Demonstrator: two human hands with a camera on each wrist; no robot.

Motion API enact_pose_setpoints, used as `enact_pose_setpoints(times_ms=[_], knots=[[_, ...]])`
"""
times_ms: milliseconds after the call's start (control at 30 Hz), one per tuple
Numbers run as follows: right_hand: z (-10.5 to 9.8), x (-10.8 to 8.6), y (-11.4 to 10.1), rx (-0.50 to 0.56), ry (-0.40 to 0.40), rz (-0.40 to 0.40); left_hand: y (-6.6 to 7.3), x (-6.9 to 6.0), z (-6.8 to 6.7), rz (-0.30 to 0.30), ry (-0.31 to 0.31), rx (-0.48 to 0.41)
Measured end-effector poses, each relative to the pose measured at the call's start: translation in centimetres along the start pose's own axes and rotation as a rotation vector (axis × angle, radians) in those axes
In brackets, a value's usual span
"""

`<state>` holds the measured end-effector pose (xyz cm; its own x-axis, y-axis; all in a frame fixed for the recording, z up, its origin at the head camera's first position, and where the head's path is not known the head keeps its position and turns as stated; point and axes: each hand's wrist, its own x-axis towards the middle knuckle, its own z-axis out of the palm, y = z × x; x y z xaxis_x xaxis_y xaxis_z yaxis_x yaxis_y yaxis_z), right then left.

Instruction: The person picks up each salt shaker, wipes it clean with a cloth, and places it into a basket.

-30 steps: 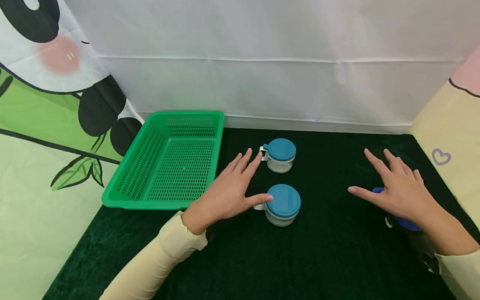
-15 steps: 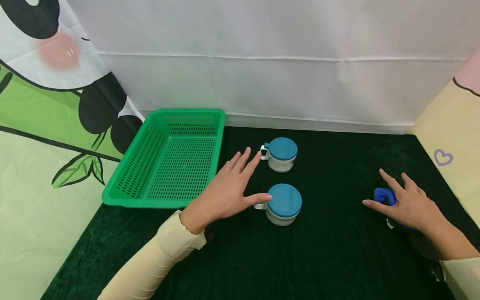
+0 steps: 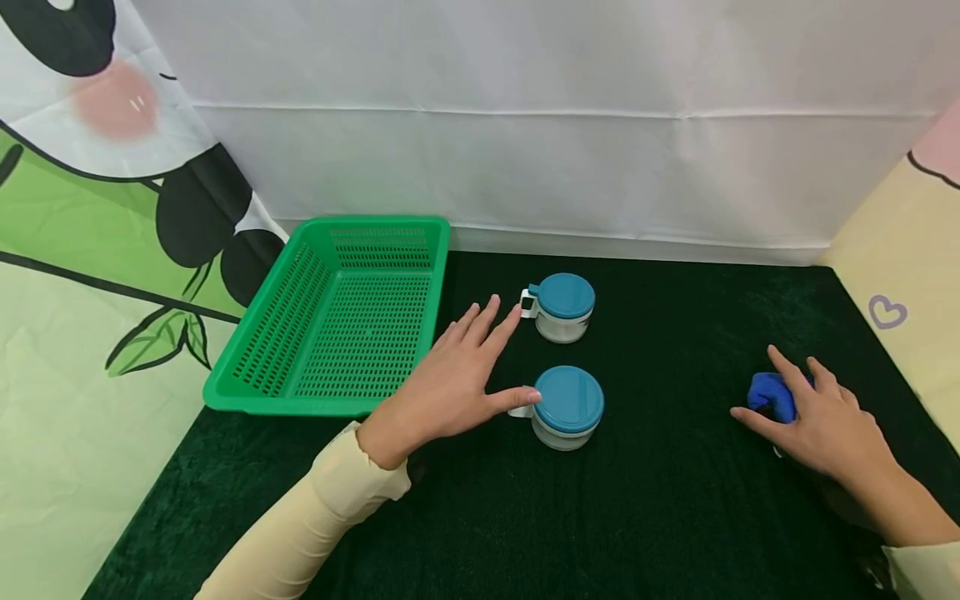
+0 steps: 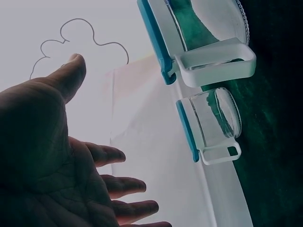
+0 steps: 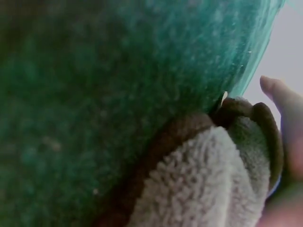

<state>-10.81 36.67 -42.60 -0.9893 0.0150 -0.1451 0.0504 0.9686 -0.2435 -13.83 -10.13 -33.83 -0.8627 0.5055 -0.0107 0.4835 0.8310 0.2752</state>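
My left hand (image 3: 450,379) is held with fingers spread above the dark green cloth, beside two glass jars with blue lids and white handles. Its thumb tip overlaps the edge of the near jar (image 3: 567,408) in the head view, but the left wrist view shows the hand apart from both. The far jar (image 3: 562,308) stands behind. On the right, my right hand (image 3: 832,425) lies over a blue soft fabric bundle (image 3: 763,390), thumb and fingers apart, hiding most of it. The right wrist view shows a fuzzy grey surface (image 5: 194,179) near the fingers; contact is unclear.
A green slotted plastic basket (image 3: 367,333) stands left of the jars, partly behind my left hand. A dark green cloth (image 3: 637,517) covers the table. White fabric (image 3: 562,150) hangs along the back, with printed fabric at both sides.
My right hand has moved down, toward me and slightly right, lowering over the blue fabric bundle, more of which now shows. My left hand and the jars stay in place.
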Motion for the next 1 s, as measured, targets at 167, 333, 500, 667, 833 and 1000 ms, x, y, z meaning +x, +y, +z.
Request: enact_pose_setpoints(times_ms=[167,333,500,667,833,1000], knots=[[0.1,-0.8,0.0,0.014,0.018,0.075,-0.1,-0.1,0.0,-0.008,0.000,0.003],[0.4,-1.4,0.1,0.020,0.007,0.197,-0.1,-0.1,0.0,-0.001,-0.011,0.008],[0.6,-1.8,0.2,0.022,-0.016,0.231,-0.1,-0.2,0.0,-0.004,-0.016,0.006],[0.8,-1.8,0.2,0.037,0.003,0.164,0.0,-0.2,0.0,-0.001,-0.024,0.006],[0.9,-1.8,-0.1,0.038,0.016,0.115,0.0,-0.2,0.0,-0.009,-0.035,0.009],[0.9,-1.5,-0.7,0.030,0.026,0.170,-0.1,-0.2,0.2,-0.017,-0.040,0.005]])
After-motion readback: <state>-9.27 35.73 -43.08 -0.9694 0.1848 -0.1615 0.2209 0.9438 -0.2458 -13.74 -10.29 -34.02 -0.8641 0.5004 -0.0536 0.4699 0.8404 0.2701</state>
